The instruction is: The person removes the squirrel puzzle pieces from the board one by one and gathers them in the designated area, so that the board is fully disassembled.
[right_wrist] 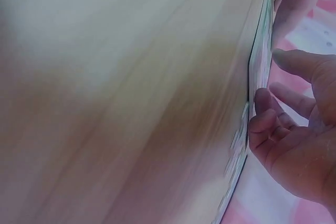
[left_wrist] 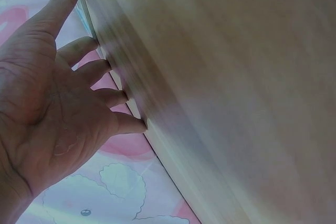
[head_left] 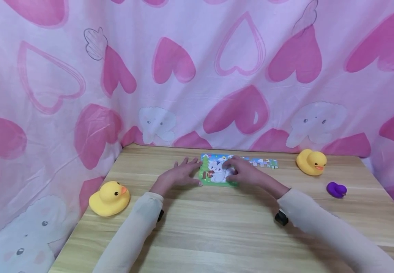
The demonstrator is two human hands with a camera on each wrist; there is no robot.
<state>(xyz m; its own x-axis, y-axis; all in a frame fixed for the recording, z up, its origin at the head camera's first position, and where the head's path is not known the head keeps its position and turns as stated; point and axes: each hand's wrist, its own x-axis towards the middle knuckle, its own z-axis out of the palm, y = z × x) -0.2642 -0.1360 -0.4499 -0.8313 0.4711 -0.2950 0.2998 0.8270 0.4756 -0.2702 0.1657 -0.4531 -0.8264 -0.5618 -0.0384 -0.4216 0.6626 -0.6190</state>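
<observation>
A jigsaw puzzle (head_left: pixel 217 177) with a light grey cartoon animal on green and blue lies flat near the table's far edge. Several loose-edged puzzle pieces (head_left: pixel 268 163) extend rightward from its upper part. My left hand (head_left: pixel 182 173) rests at the puzzle's left edge, fingers spread and thumb near its lower left corner; the palm (left_wrist: pixel 58 93) shows nothing held. Over the puzzle's right part lies my right hand (head_left: pixel 246 172), hiding some of the picture. In the right wrist view several of its fingers (right_wrist: pixel 265 124) bend down at the puzzle, while the thumb (right_wrist: pixel 296 64) stands apart from them.
On the wooden table (head_left: pixel 217 235), a yellow rubber duck (head_left: pixel 109 199) sits at the left. Another yellow duck (head_left: pixel 311 162) stands at the far right, with a small purple duck (head_left: pixel 336 189) in front of it. A pink heart-patterned curtain (head_left: pixel 190 94) hangs behind the table.
</observation>
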